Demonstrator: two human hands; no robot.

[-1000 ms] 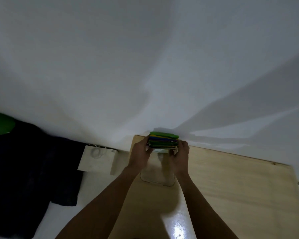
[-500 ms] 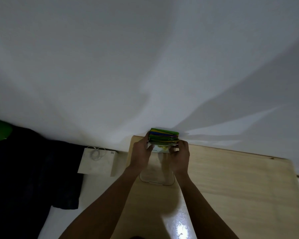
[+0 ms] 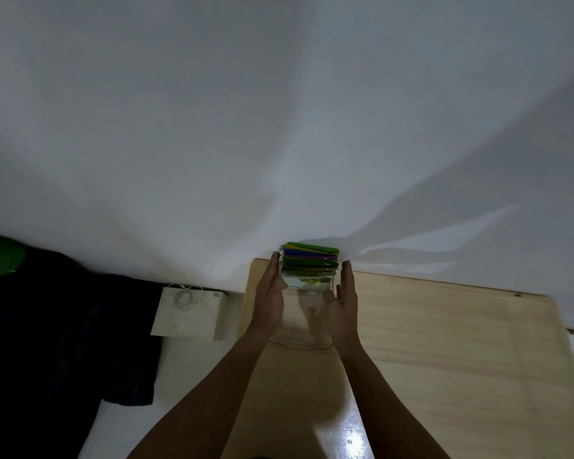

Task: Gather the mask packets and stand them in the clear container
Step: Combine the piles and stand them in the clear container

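Wooden table (image 3: 444, 342) — mask packets (image 3: 310, 260) upright in clear container (image 3: 300, 326); both hands' fingers (image 3: 274, 270) flat, open.

Pale wood table (image 3: 444, 342); clear container (image 3: 300, 326) with mask packets (image 3: 310, 260) on it.

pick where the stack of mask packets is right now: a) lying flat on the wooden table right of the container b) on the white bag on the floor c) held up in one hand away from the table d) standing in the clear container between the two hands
d: the mask packets stand on edge in the clear container, with the left hand and right hand flanking its sides, fingers straight.
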